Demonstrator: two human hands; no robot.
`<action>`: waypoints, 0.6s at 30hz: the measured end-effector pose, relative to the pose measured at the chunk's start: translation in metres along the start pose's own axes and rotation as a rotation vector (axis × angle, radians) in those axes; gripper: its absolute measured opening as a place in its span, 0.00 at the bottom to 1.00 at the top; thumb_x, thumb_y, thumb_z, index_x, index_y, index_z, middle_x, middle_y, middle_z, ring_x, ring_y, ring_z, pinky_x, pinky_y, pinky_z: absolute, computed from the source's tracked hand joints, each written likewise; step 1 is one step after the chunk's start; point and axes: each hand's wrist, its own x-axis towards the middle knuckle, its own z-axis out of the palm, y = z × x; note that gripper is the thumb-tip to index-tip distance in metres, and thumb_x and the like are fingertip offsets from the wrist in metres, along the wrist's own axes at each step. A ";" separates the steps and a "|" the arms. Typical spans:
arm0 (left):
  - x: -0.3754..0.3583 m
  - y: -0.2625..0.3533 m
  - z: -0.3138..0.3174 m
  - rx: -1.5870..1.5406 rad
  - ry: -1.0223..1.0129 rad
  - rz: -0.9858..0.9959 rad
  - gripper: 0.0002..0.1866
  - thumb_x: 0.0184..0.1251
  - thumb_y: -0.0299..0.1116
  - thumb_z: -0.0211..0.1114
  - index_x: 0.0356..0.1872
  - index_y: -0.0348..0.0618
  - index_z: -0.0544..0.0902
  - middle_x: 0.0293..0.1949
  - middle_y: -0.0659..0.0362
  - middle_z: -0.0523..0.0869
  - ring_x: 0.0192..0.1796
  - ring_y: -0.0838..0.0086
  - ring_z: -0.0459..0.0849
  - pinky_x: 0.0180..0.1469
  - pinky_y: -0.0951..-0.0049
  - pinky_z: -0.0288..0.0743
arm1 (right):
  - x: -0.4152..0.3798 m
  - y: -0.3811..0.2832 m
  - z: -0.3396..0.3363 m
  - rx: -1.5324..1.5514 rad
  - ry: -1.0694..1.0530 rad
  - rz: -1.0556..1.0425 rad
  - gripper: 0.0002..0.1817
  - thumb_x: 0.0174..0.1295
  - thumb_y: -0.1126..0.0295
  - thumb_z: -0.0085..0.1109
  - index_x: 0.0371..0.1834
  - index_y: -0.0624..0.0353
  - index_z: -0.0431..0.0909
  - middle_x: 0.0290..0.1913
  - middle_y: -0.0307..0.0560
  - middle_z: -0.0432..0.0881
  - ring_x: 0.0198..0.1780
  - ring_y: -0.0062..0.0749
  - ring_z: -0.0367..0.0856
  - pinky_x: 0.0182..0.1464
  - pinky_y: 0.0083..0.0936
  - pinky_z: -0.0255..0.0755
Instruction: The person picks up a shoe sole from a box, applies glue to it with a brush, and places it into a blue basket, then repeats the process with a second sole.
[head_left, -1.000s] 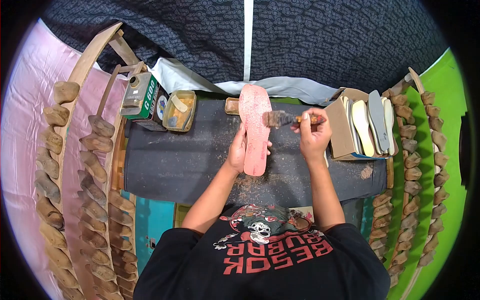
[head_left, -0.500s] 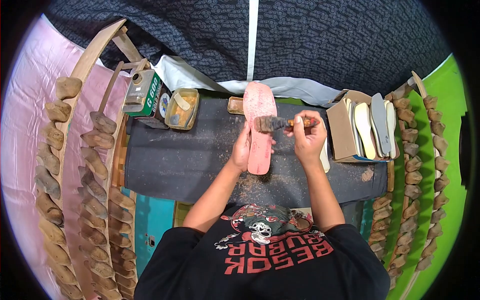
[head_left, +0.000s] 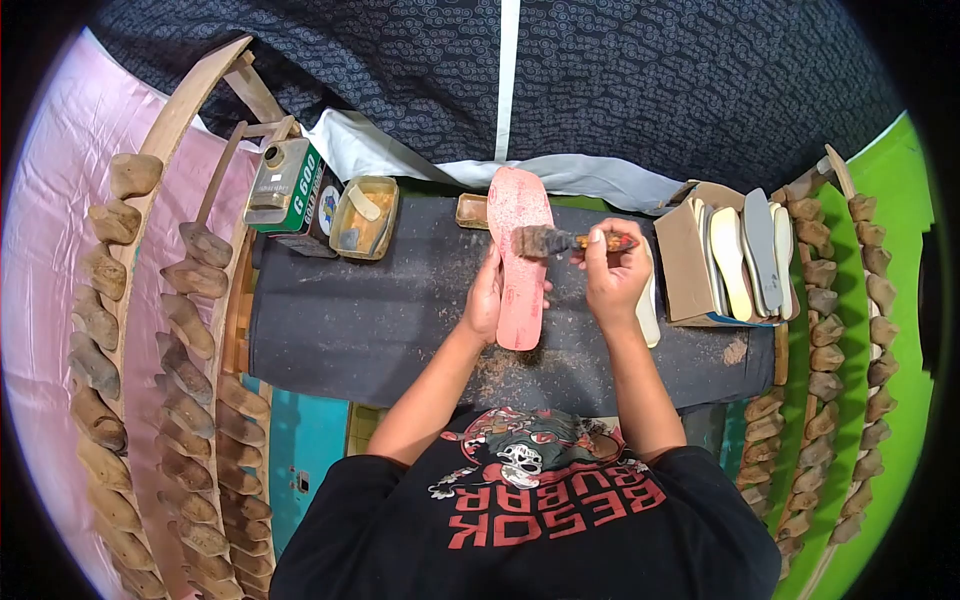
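A pink shoe sole [head_left: 521, 300] is held upright above the dark cloth, its printed face toward me. My left hand [head_left: 487, 298] grips it from the left, with fingertips showing past its right edge. In my right hand [head_left: 617, 275] is a paintbrush [head_left: 545, 242], pinched by its stained handle. The brush's dark bristles lie across the middle of the sole, touching it or just in front of it. Partly behind my right hand, a pale insole [head_left: 649, 315] rests on the table.
A dark cloth [head_left: 330, 330] with scattered crumbs covers the table. At the back left stand a G 600 can [head_left: 283, 190] and a tray [head_left: 391, 222] with tools; a small tray [head_left: 471, 210] sits behind the sole. A cardboard box [head_left: 688, 265] holds insoles. Racks of wooden shoe lasts [head_left: 100, 365] flank both sides.
The brush has shifted slightly to the right and up across the sole. The sole and my left hand stay almost where they were.
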 end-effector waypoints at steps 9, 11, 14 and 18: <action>0.010 0.008 0.004 -0.210 0.319 0.131 0.30 0.83 0.57 0.36 0.71 0.48 0.69 0.57 0.54 0.84 0.49 0.64 0.88 0.43 0.59 0.88 | -0.023 0.004 -0.021 -0.274 -0.128 -0.101 0.03 0.70 0.78 0.57 0.42 0.64 0.74 0.31 0.41 0.80 0.27 0.18 0.80 0.28 0.18 0.79; -0.002 0.012 -0.004 0.007 0.144 0.069 0.30 0.83 0.57 0.37 0.70 0.47 0.69 0.56 0.54 0.85 0.46 0.65 0.88 0.42 0.59 0.88 | -0.015 -0.003 -0.029 -0.146 -0.064 0.029 0.03 0.70 0.78 0.57 0.42 0.64 0.74 0.33 0.41 0.79 0.28 0.17 0.81 0.28 0.17 0.80; 0.002 0.009 -0.008 0.012 0.085 0.085 0.30 0.83 0.57 0.37 0.69 0.46 0.70 0.55 0.54 0.85 0.45 0.65 0.88 0.41 0.59 0.88 | -0.009 -0.009 -0.029 -0.109 -0.032 -0.027 0.03 0.71 0.77 0.57 0.42 0.63 0.74 0.33 0.40 0.79 0.27 0.17 0.80 0.28 0.17 0.81; 0.004 0.005 0.000 0.016 0.069 0.067 0.30 0.83 0.57 0.37 0.69 0.46 0.70 0.55 0.53 0.85 0.46 0.65 0.88 0.42 0.59 0.88 | -0.018 -0.011 -0.019 -0.100 -0.030 -0.036 0.03 0.71 0.77 0.57 0.42 0.63 0.74 0.32 0.39 0.79 0.26 0.17 0.80 0.29 0.17 0.81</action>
